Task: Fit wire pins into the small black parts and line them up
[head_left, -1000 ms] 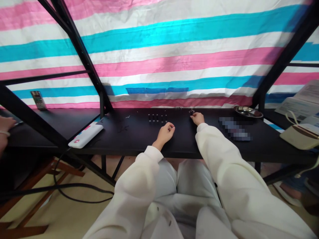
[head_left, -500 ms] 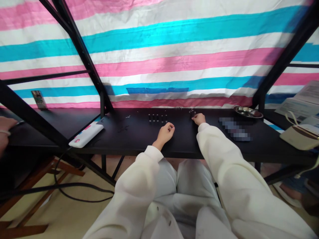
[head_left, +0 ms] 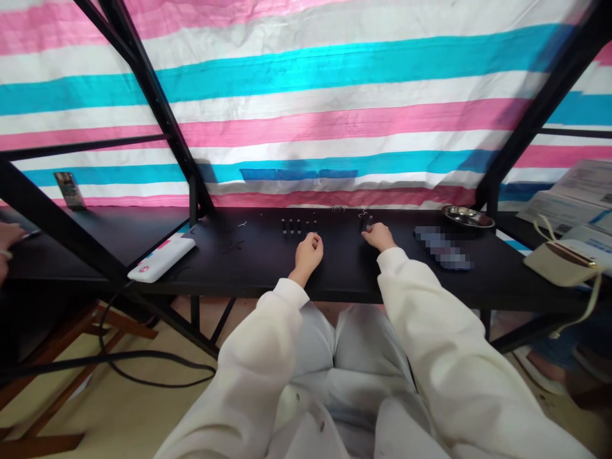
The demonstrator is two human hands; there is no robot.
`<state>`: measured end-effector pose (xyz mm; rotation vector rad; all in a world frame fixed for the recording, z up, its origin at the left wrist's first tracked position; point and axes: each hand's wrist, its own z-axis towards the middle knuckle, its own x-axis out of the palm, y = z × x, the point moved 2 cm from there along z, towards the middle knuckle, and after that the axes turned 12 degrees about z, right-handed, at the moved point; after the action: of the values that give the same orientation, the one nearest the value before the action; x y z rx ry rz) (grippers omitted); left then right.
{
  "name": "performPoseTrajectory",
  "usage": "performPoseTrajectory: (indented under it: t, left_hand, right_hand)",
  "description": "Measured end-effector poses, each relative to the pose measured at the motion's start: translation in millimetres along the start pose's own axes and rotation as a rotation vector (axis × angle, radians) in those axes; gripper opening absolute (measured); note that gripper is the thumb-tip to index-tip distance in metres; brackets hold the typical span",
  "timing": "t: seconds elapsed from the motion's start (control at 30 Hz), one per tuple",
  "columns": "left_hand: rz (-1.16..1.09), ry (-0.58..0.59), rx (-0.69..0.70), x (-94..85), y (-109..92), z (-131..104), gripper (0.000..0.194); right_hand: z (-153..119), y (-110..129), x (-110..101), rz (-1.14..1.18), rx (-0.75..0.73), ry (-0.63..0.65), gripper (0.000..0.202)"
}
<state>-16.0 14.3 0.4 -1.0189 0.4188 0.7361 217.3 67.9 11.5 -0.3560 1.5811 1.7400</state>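
Small dark cylinders with pale ends [head_left: 291, 226] form a row on the black table [head_left: 258, 261]. Just in front of the row's right end is my left hand [head_left: 309, 255], its fingers curled together and partly covering the last cylinders. Whether anything is between those fingertips cannot be made out. Further right, my right hand [head_left: 380, 237] rests low over the table with thumb and finger pinched. Another small dark cylinder [head_left: 370, 221] shows at its fingertips, seemingly in the pinch. A similar dark piece [head_left: 362, 223] lies just left of it.
White thread-like scraps [head_left: 362, 213] lie at the table's back. A shiny metal dish [head_left: 467, 217] and a pixelated blue object [head_left: 444, 248] sit right, beyond them a beige pouch [head_left: 561, 261]. At left are a white power bank [head_left: 162, 259], black frame bars and another person's hand [head_left: 9, 236].
My left hand has shifted left, closer to the row's right end. My right hand has come slightly nearer to me. The whole view has drifted a little.
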Motion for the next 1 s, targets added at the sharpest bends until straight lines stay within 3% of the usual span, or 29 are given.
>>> performPoseTrajectory:
  t: [0.13, 0.23, 0.3, 0.47, 0.8, 1.0]
  left_hand:
    - [0.027, -0.021, -0.032, -2.4, -0.7, -0.6, 0.018]
    - [0.130, 0.012, -0.056, -5.5, -3.6, -1.8, 0.036]
    - [0.252, 0.075, -0.073, -9.0, -7.5, -1.4, 0.050]
    - [0.515, 0.270, -0.097, -15.0, -18.1, 11.5, 0.075]
    - [0.667, 0.372, -0.083, 0.6, -20.9, 43.6, 0.074]
    - [0.701, 0.300, -0.045, 6.0, -14.1, 47.5, 0.058]
  right_hand:
    - [-31.1, 13.4, 12.0, 0.342, -0.153, 0.001, 0.025]
    - [-47.2, 15.4, 24.8, 0.451, -0.315, -0.030, 0.029]
    - [-51.7, 14.1, 32.4, 0.462, -0.400, 0.007, 0.028]
    - [-50.8, 11.1, 37.1, 0.465, -0.445, 0.010, 0.026]
    - [-54.2, 14.4, 35.9, 0.449, -0.469, 0.036, 0.026]
    - [-54.4, 14.3, 36.6, 0.440, -0.476, 0.054, 0.025]
